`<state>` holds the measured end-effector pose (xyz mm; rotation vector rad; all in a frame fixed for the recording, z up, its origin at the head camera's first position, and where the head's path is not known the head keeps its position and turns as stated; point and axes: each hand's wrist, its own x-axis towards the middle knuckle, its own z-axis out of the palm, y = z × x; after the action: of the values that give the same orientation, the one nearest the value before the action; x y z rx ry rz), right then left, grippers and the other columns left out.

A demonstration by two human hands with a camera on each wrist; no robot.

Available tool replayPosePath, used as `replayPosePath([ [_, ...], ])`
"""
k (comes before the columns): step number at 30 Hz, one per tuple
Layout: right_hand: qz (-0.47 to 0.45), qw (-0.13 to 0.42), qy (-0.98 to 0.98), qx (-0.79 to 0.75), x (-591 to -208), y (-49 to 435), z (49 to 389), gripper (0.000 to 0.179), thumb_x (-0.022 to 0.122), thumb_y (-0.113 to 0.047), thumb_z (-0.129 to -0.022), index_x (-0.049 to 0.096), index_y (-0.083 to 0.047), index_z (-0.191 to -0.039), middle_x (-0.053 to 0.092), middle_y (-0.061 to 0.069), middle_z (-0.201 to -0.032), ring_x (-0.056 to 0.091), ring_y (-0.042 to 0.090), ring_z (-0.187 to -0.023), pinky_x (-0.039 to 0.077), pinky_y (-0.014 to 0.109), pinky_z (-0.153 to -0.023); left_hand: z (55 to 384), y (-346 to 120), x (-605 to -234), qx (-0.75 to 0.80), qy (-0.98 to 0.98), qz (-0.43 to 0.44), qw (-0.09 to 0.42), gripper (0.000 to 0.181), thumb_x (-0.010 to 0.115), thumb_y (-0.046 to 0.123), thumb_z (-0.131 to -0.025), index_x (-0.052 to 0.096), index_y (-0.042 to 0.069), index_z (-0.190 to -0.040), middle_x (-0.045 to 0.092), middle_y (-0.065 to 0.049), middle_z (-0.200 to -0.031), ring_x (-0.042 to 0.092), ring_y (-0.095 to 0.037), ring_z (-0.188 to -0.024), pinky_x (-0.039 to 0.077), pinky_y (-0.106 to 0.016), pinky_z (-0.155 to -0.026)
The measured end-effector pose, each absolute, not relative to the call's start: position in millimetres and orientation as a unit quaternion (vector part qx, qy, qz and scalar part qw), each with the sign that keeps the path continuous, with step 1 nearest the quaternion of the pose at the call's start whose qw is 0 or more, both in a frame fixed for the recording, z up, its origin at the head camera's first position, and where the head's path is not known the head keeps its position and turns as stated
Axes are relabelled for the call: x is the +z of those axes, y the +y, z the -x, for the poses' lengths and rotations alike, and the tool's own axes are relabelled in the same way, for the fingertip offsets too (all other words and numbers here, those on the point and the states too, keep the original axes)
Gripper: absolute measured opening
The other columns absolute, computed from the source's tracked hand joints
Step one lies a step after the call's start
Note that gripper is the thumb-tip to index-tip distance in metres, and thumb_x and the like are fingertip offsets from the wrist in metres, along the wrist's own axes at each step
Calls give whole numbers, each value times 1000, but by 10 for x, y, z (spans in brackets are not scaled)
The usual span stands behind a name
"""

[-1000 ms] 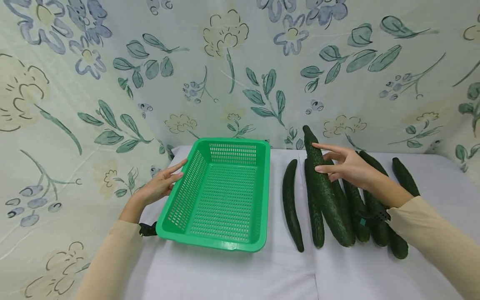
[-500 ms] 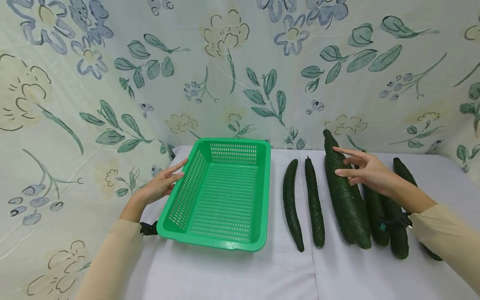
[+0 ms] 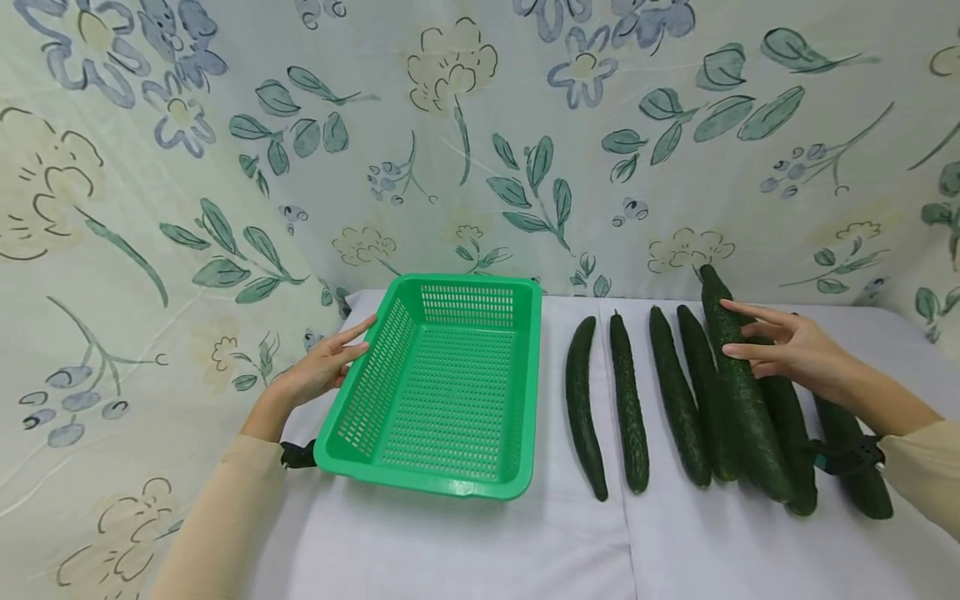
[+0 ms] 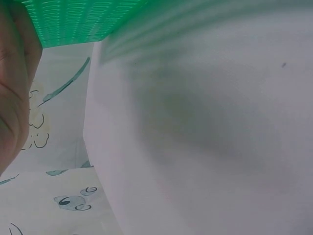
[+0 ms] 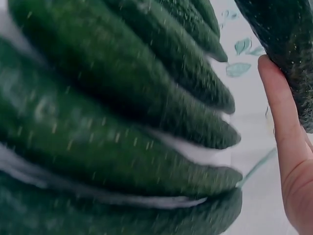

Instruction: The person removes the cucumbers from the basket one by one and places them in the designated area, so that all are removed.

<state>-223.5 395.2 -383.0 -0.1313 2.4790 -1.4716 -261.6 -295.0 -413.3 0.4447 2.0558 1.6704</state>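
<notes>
My left hand (image 3: 321, 367) holds the left rim of a green plastic basket (image 3: 536, 375) with perforated walls, which has nothing inside. Its index finger and thumb lie at the rim, and the other fingers are mostly hidden. In the left wrist view, the hand (image 4: 12, 93) is beside the basket's slotted wall (image 4: 73, 22). My right hand (image 3: 795, 350) pinches a long, dark green cucumber (image 3: 750, 425) between fingers and thumb, slanted above the row. The right wrist view has this cucumber (image 5: 288, 39) at the top right, against the hand (image 5: 291, 147).
Two separate cucumbers (image 3: 581, 400), (image 3: 630, 408) lie nearest the basket. Two more, side by side (image 3: 678, 400), (image 3: 708, 392), lie farther right. Others lie partly under my right arm, including one (image 3: 855, 458) at the far right. White cloth (image 3: 450, 550) covers the table, and floral fabric (image 3: 450, 208) hangs behind.
My right hand has moved right with the held cucumber, passing over the row and uncovering cucumbers it hid before. My left hand and the basket have stayed in place.
</notes>
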Motion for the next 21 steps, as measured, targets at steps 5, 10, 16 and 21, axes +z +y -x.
replayPosePath([
  [5,35,118,859,-497,-3877,4104,2192,76,64,-23,-100,18,-33,-161,14,34,-152,58,-5,-95,55,31,-75,2622,-2955,-4141,603,746,-171,224,59,42,23,-110,14,27,-162,65,-8,-99,48,-10,-54,42,-23,-53],
  [10,29,115,865,-488,-3929,4229,2199,77,64,-23,-100,17,-33,-161,16,34,-152,58,-5,-94,55,32,-74,2621,-2953,-4148,600,750,-168,220,60,43,25,-109,15,28,-162,64,-6,-95,45,-9,-52,41,-23,-52],
  [16,33,118,873,-472,-3948,4421,2165,78,63,-22,-101,15,-35,-161,15,39,-151,54,-11,-94,55,31,-74,2620,-2947,-4155,599,752,-164,221,60,44,26,-109,16,29,-162,65,-8,-103,47,-10,-54,42,-23,-53],
  [21,35,113,886,-448,-3985,4604,2158,79,63,-25,-101,11,-36,-161,8,44,-150,48,-17,-92,54,29,-72,2624,-2962,-4146,593,756,-175,215,60,43,24,-110,14,27,-162,66,-9,-105,47,-10,-54,42,-22,-53],
])
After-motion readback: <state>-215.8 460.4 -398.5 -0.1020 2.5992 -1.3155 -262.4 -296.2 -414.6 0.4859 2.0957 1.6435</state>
